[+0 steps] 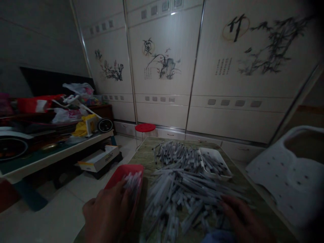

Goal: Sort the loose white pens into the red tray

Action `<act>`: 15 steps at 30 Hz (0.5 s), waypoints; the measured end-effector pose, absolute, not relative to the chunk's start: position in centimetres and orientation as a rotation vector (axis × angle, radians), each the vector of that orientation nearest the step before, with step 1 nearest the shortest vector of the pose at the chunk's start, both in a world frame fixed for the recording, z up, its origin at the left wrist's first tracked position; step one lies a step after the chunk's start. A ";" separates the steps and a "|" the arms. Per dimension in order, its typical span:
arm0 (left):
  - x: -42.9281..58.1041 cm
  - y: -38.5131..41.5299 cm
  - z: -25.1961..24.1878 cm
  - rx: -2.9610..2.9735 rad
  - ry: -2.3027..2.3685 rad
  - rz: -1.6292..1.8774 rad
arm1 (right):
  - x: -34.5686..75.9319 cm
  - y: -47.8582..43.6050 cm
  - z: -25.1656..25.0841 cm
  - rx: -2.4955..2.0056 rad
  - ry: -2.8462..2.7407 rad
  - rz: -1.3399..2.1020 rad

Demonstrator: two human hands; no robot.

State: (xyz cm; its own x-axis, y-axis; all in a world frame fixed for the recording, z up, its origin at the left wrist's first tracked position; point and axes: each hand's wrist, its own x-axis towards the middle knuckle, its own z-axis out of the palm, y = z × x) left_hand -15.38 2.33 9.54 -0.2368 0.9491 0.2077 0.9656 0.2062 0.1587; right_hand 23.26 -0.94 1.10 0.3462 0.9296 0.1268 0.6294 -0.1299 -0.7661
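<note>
A large pile of slim, translucent grey sticks that look like pen barrels (177,189) covers the middle of the table. My left hand (107,211) is at the left, its fingers curled into a red tray (135,167) among pale, thin pieces (133,180). What those fingers hold, if anything, is too dark and blurred to make out. At the pile's right side, my right hand (244,216) stretches its fingers apart, tips touching the sticks. Behind the pile, a white tray (229,173) holds more sticks with dark ends.
The greenish table (144,148) has a red round stool (145,127) beyond it. To the right stands a white plastic chair (283,182). A cluttered bench (63,150) is on the left, with an open white box (101,160) below. Wardrobe doors (162,91) close off the back.
</note>
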 end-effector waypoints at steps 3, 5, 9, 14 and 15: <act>-15.4 2.5 9.1 -1.877 -2.317 -0.525 | 24.3 -0.8 1.6 -1.872 -1.384 0.396; -15.1 2.6 8.4 -1.930 -2.190 -0.713 | 24.8 -0.7 1.7 -1.895 -1.400 0.339; -13.0 2.1 7.1 -2.077 -1.775 -1.167 | 25.7 -0.2 1.3 -1.859 -1.513 0.235; -9.4 1.6 5.7 -2.338 -1.515 -1.283 | 27.1 0.3 0.5 -1.942 -1.639 0.125; -8.9 1.6 5.4 -2.395 -1.507 -1.261 | 27.4 0.3 0.4 -1.961 -1.678 0.097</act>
